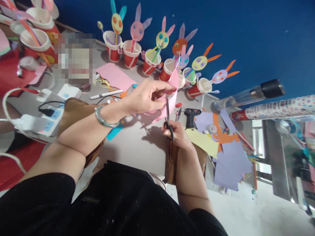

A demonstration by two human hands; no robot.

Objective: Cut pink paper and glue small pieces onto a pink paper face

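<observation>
My left hand point(150, 96), with a bracelet on its wrist, pinches a piece of pink paper point(173, 98) above the table. Scissors point(167, 109) are in my right hand point(178, 132), their dark handle loops around its fingers. The blades point away from me and lie against the pink paper; whether they are cutting through it at this instant I cannot tell. A narrow curled strip rises from the paper's far end. Beyond the hands stand red paper cups point(131, 60) holding paper rabbit heads point(137, 31) with long ears.
Right of my hands lie a black glue gun point(191, 116), yellow paper point(204, 142), purple paper point(231, 164) and orange scraps point(222, 131). On the left are power strips point(52, 116), a white pen point(106, 94) and a pink sheet point(115, 74). A blue wall point(221, 29) bounds the back.
</observation>
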